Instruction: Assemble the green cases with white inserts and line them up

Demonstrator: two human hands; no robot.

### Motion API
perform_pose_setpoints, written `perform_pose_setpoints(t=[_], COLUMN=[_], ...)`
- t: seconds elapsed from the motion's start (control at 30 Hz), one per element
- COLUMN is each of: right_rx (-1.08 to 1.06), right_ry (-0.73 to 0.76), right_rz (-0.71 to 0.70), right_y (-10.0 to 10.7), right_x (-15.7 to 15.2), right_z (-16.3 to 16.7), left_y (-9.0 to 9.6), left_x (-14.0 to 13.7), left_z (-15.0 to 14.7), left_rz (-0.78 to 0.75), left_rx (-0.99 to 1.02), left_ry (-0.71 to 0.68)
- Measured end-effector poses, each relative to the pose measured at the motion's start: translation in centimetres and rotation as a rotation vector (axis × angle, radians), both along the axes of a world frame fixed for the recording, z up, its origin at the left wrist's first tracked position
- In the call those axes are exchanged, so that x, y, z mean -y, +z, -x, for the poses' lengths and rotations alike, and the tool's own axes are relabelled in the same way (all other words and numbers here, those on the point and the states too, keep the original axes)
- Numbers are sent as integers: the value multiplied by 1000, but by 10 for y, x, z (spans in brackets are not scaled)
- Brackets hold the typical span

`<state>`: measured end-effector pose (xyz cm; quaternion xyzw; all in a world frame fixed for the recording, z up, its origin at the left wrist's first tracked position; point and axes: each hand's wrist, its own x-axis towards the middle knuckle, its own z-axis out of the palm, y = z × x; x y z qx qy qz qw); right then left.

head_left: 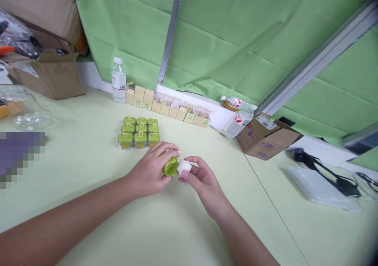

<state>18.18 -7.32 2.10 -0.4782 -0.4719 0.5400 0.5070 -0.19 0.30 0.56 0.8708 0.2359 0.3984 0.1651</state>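
My left hand [152, 169] is closed around a green cap [170, 167], whose hollow side faces right. Close beside it, my right hand [205, 181] pinches a small white cylindrical piece [184, 167] between thumb and fingers. The white piece is at the cap's opening; whether the two touch I cannot tell. Beyond my left hand, several small clear containers with green lids [140, 138] stand in a tight block of rows on the table.
A row of small beige boxes [165, 105] runs along the wall, some with raised flaps. A water bottle [119, 81] stands at its left end. Cartons [265, 136] and bottles [236, 125] lie at right, near a plastic bag [319, 189]. A glass vessel [32, 114] is at left.
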Motion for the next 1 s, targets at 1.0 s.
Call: perform_pose_setpoints(t=[1.0], right_rx=[271], right_ry=[-27], right_rz=[-171], right_y=[-13], right_x=[11], right_z=[12], left_y=[1], left_x=[3], left_z=[-5], left_rz=[136], left_rx=[-95], left_ry=[61])
